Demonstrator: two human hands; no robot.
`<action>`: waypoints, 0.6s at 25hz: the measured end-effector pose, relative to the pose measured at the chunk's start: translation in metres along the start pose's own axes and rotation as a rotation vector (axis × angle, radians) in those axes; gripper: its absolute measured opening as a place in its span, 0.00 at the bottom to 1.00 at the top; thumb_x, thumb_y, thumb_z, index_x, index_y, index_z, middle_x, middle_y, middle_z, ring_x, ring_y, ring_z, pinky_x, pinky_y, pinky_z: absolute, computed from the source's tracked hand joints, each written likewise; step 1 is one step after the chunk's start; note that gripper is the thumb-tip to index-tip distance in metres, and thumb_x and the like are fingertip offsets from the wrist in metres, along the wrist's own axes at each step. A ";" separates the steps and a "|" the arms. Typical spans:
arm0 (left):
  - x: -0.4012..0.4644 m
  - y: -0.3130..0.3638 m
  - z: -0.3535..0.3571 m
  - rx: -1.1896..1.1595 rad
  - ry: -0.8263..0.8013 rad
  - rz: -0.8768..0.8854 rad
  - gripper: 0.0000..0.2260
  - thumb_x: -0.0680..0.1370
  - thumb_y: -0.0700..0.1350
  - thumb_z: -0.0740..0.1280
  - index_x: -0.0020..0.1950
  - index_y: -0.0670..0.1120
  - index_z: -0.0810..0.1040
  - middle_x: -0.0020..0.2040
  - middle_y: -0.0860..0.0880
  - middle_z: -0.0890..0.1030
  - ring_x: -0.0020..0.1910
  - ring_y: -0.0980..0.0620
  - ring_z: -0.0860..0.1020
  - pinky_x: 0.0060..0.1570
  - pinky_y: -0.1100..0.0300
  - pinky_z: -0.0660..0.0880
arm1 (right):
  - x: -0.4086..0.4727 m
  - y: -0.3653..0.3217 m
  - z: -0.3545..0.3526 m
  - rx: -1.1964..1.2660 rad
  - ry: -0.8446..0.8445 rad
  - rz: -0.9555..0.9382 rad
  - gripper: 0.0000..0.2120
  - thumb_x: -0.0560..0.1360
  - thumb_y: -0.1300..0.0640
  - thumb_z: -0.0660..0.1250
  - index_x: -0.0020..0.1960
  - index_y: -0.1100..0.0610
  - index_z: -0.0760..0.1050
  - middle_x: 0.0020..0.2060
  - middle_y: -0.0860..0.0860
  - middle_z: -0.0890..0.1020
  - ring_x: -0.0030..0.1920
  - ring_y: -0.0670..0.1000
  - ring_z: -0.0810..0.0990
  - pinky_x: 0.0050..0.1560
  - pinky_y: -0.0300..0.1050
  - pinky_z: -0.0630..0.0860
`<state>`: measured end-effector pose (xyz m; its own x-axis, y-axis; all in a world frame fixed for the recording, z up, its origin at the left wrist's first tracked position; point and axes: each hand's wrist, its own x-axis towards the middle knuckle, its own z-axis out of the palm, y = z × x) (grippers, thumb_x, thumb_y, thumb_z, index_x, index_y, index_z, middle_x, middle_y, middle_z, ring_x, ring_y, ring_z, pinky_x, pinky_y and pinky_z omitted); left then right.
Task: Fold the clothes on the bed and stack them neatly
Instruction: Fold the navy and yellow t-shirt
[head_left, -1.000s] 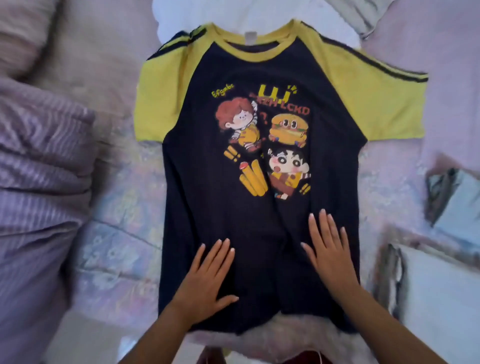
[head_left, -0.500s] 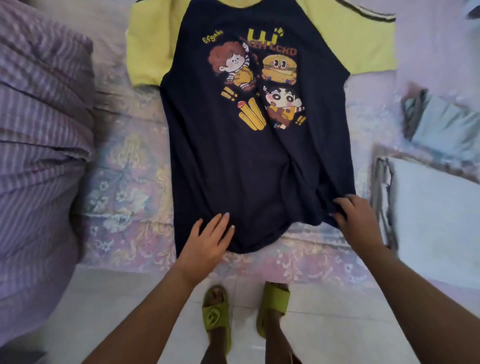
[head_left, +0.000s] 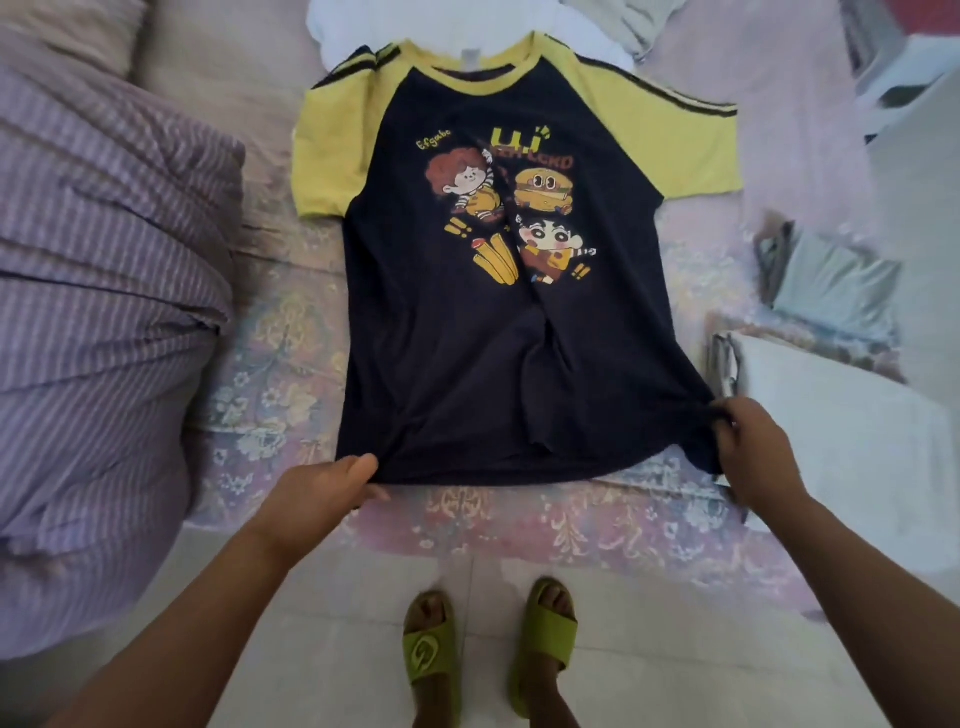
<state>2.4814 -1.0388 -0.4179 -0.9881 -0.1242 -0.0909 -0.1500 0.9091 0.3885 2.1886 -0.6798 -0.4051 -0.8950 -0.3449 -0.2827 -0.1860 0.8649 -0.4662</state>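
T-shirt (head_left: 498, 332) lies face-up and flat on the bed (head_left: 291, 374), collar away from the person, hem at the near edge. Body is dark navy knit with yellow raglan sleeves carrying dark shoulder stripes, a yellow ribbed collar and a cartoon print on the chest: 2 characters, a burger, fries. A shallow vertical crease runs down from the print, and the fabric bunches slightly at both hem corners.

Left hand (head_left: 317, 491) grips the hem's left corner, thumb on top, fingers curled under the cloth. Right hand (head_left: 753, 452) pinches the hem's right corner, fingers bent tight around a gathered bit of fabric. The hem is stretched in a line between the 2 hands.

The bed sheet is pale pink with a faded floral pattern. A striped purple quilt (head_left: 98, 312), thick and puffy with deep folds, is heaped on the left. A folded grey-blue garment (head_left: 836, 283) sits to the right of the shirt, with a white folded cloth (head_left: 841, 431) nearer, just beside the right hand. White fabric (head_left: 343, 21) lies beyond the collar.

Below, green rubber slides (head_left: 488, 644) are on both feet, on a pale tiled floor.
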 end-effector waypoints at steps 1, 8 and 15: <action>0.002 0.000 0.001 -0.006 -0.012 -0.010 0.17 0.74 0.46 0.72 0.38 0.48 0.63 0.31 0.48 0.76 0.27 0.45 0.78 0.21 0.56 0.68 | 0.000 -0.002 0.000 0.028 0.053 -0.020 0.08 0.79 0.71 0.60 0.56 0.70 0.76 0.53 0.68 0.77 0.54 0.66 0.76 0.55 0.57 0.71; 0.032 0.030 0.032 0.238 0.105 0.068 0.14 0.79 0.52 0.71 0.46 0.41 0.79 0.37 0.45 0.78 0.32 0.47 0.77 0.21 0.56 0.71 | 0.008 -0.019 0.004 0.428 0.205 0.261 0.10 0.83 0.62 0.55 0.63 0.62 0.68 0.56 0.62 0.77 0.55 0.62 0.76 0.54 0.57 0.71; 0.066 0.059 0.057 0.247 -0.123 -0.295 0.17 0.76 0.53 0.74 0.52 0.40 0.81 0.44 0.41 0.81 0.42 0.40 0.80 0.27 0.50 0.78 | 0.020 -0.019 0.010 0.258 0.125 0.147 0.13 0.80 0.62 0.53 0.64 0.61 0.61 0.49 0.64 0.78 0.45 0.64 0.77 0.45 0.57 0.72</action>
<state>2.4088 -0.9711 -0.4535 -0.8902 -0.3587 -0.2807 -0.3986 0.9118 0.0990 2.1785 -0.7071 -0.4101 -0.9505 -0.1617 -0.2653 0.0438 0.7756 -0.6297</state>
